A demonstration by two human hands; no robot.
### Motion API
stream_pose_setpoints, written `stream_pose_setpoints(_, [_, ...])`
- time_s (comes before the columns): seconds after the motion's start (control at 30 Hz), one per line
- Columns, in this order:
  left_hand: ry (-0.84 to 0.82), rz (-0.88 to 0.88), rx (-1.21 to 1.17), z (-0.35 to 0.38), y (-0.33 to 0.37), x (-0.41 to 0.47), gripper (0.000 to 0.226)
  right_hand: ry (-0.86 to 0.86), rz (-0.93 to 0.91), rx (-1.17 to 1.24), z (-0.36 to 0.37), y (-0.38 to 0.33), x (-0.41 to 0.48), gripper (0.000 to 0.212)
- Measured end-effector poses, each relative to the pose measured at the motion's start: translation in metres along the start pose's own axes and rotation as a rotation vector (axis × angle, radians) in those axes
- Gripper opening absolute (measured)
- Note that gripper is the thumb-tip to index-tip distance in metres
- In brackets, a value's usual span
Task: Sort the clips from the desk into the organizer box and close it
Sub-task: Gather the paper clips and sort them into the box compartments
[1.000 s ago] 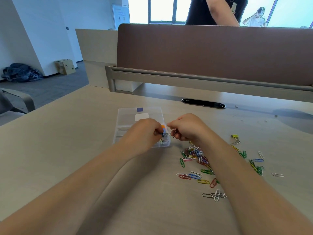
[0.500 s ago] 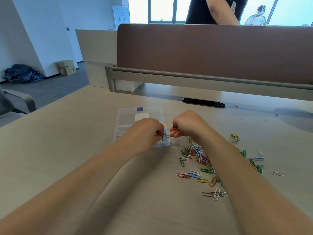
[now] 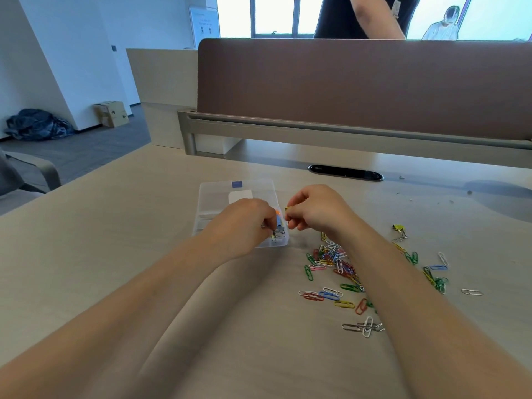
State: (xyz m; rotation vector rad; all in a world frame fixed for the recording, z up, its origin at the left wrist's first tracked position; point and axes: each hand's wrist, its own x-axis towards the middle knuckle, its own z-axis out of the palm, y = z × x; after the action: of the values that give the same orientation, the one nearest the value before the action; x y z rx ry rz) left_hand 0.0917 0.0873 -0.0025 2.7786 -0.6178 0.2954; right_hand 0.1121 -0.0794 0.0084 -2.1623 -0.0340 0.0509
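A clear plastic organizer box (image 3: 218, 194) lies open on the desk, with a few binder clips (image 3: 279, 230) in its near right compartment. My left hand (image 3: 244, 223) hovers over that compartment, fingers pinched on a small clip. Just right of the box, my right hand (image 3: 313, 208) pinches a small yellow clip (image 3: 288, 208). Several coloured paper clips (image 3: 334, 260) are scattered on the desk to the right, under and around my right forearm. A yellow binder clip (image 3: 398, 228) lies farther right.
A brown divider panel (image 3: 359, 87) on a grey rail closes the desk's far side, with a black cable slot (image 3: 345, 172) before it. A person in black stands behind the panel. A chair arm (image 3: 34, 168) is off the desk's left edge.
My hands have drawn apart. The left hand dropped toward the box's near right compartment, and the right hand lifted slightly with the yellow clip now showing at its fingertips.
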Motion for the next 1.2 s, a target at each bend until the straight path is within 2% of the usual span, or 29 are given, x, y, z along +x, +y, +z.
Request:
stream_pose_setpoints(0.17, [-0.009,0.031,-0.013,0.003,0.001,0.0,0.015,0.024,-0.028,0.01,0.001,-0.001,-0.001,0.019])
stream_pose_setpoints(0.33, [-0.036,0.052,-0.009,0.005,0.002,0.001,0.016,0.065,-0.047,-0.042,0.0,-0.001,-0.001,0.019])
stream_pose_setpoints(0.6, [-0.049,0.039,0.052,0.01,0.001,0.004,0.016,0.043,-0.02,0.04,0.001,-0.001,0.001,0.016])
stream_pose_setpoints(0.87, [-0.005,0.06,-0.02,0.009,0.002,0.004,0.013,0.066,-0.079,-0.09,0.001,-0.001,0.0,0.013])
stream_pose_setpoints(1.07, [0.159,-0.129,-0.254,0.011,-0.004,0.009,0.008,0.004,-0.09,-0.151,0.005,0.001,0.003,0.011])
stream_pose_setpoints(1.2, [0.107,-0.193,-0.23,0.013,-0.006,0.013,0.01,-0.039,-0.105,-0.19,0.007,0.001,0.001,0.012])
